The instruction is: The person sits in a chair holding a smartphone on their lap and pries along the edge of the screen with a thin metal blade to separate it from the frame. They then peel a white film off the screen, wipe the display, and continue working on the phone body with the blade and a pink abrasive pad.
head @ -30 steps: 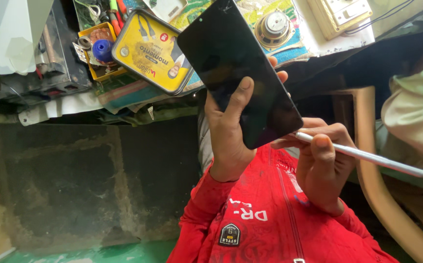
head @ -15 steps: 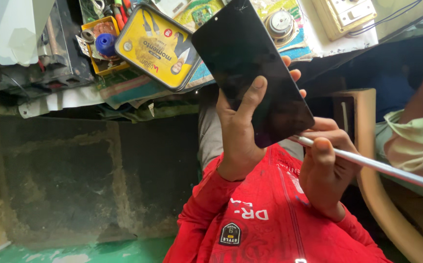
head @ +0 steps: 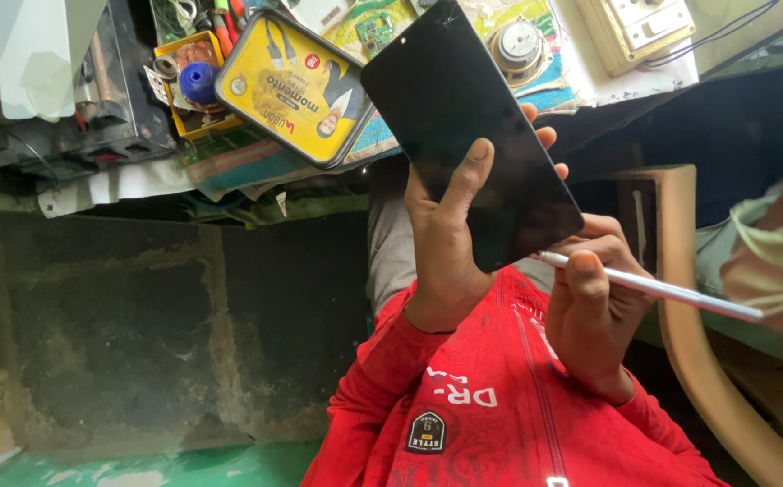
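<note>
Holding a black phone (head: pixel 471 135) near the middle of the frame, the left hand (head: pixel 446 243) is clamped on it, thumb across the dark screen and fingertips showing past the far edge. The phone tilts from upper left to lower right, its upper end over the bench (head: pixel 608 77). Just right of it, the right hand (head: pixel 594 307) is closed around a thin white tool (head: pixel 662 290), whose tip touches the phone's lower corner; the shaft runs out to the right. Both red sleeves (head: pixel 500 397) fill the lower middle. At upper left, a yellow tin (head: pixel 292 86) lies beside a small tray (head: pixel 179 86) with a blue cap. A round metal part (head: pixel 518 45) sits at top centre, a switch box (head: pixel 644 27) at upper right.
</note>
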The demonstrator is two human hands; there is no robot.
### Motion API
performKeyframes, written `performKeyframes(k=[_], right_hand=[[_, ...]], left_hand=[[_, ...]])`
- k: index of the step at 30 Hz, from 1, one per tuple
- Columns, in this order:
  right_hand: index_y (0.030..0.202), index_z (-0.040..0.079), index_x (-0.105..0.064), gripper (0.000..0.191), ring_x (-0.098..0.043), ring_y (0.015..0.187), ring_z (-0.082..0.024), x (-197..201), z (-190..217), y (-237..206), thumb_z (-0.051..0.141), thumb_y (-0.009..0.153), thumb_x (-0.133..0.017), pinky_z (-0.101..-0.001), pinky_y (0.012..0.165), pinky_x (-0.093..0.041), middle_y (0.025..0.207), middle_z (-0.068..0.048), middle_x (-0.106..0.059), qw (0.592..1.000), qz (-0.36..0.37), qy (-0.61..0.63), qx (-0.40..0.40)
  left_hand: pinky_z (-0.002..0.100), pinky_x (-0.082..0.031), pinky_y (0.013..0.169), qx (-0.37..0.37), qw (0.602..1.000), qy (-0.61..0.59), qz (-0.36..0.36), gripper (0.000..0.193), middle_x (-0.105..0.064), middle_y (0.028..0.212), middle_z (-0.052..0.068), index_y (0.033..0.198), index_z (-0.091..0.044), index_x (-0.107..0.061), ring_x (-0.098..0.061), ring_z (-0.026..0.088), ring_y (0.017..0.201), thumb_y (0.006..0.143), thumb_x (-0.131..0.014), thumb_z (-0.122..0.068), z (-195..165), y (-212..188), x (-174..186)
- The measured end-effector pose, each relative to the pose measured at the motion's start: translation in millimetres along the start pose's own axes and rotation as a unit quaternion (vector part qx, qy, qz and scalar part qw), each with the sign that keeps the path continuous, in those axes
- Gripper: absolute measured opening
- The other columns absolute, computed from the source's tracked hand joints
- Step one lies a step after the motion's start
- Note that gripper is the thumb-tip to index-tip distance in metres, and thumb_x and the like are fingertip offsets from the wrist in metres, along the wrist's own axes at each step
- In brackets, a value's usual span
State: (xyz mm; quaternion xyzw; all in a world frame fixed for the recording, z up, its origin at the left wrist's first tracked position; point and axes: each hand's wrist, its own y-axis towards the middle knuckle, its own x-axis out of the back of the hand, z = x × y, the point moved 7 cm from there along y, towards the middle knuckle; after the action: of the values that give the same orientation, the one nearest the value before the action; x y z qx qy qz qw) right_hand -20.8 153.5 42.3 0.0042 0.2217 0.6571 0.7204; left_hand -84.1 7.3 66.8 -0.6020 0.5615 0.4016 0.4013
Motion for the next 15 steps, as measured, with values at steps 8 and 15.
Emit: performKeyframes(k=[8, 15], right_hand=[[0.097, -0.009, -0.063, 0.035, -0.062, 0.091, -0.012, 14.1, -8.4, -5.2, 0.022, 0.114, -0.068, -0.0249, 0.085, -0.052, 0.115, -0.018, -0.066, 0.999, -0.015, 0.023, -0.023], [0.1, -0.01, -0.063, 0.034, -0.065, 0.093, -0.015, 14.7, -9.6, -5.4, 0.022, 0.113, -0.067, -0.0286, 0.091, -0.057, 0.108, -0.017, -0.066, 0.999, -0.013, 0.028, -0.036]], left_hand=[[0.052, -0.062, 0.098, -0.012, 1.0, 0.016, 0.01, 0.031, -0.063, 0.128, 0.026, 0.139, 0.01, -0.05, -0.067, 0.035, 0.116, 0.114, -0.056, -0.007, 0.5, 0.9, -1.1], [0.052, -0.062, 0.099, -0.024, 0.999, 0.02, 0.011, 0.03, -0.064, 0.127, 0.025, 0.139, 0.009, -0.051, -0.067, 0.035, 0.115, 0.114, -0.057, -0.007, 1.4, 2.5, -0.5]])
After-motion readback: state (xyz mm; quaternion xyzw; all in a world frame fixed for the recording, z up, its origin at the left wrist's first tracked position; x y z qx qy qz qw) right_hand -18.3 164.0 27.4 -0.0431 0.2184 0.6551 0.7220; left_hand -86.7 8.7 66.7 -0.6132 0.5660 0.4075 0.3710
